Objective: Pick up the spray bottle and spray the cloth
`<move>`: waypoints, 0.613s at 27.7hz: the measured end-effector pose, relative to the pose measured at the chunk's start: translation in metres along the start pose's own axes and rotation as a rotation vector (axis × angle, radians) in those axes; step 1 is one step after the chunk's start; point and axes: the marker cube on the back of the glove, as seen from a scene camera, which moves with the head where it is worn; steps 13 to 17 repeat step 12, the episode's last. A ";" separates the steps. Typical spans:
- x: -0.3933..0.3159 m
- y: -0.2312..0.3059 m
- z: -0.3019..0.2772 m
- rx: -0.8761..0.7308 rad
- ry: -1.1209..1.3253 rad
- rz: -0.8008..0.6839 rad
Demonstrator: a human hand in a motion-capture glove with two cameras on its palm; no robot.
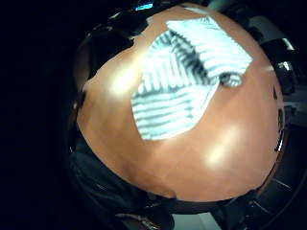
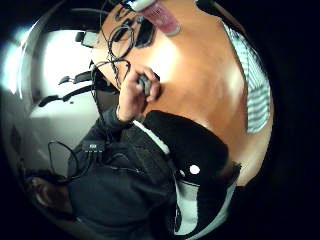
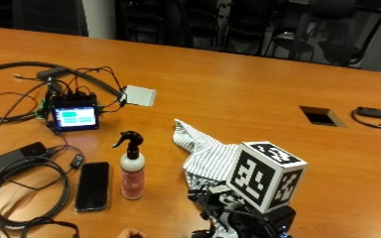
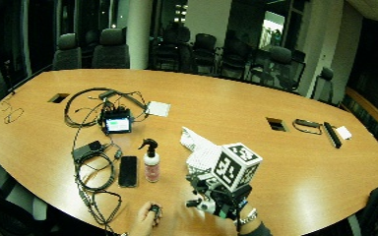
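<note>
Cables (image 3: pixel 19 183) lie looped far to the left of the gloved right hand (image 3: pixel 233 218), with a small screen device (image 3: pixel 76 117) glowing beyond them and a dark phone (image 3: pixel 93 186) flat on the wooden table (image 3: pixel 243 84) closer in. Just left of the hand, and apart from it, the spray bottle (image 3: pixel 132 171) stands upright, black trigger head on top and pink liquid inside, next to the phone. Directly ahead of the hand, the striped cloth (image 3: pixel 204 148) lies crumpled on the table, its near edge hidden behind the glove's rig. The hand hovers low at the table's near edge, over the cloth; whether its fingers are spread or curled I cannot tell. The person's bare left hand (image 4: pixel 146 216) grips a small dark object at the table edge, left of the gloved one.
</note>
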 end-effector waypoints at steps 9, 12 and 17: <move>-0.001 0.013 -0.033 0.116 0.045 -0.022; -0.003 0.013 -0.039 0.148 0.042 -0.034; -0.003 0.013 -0.039 0.148 0.042 -0.034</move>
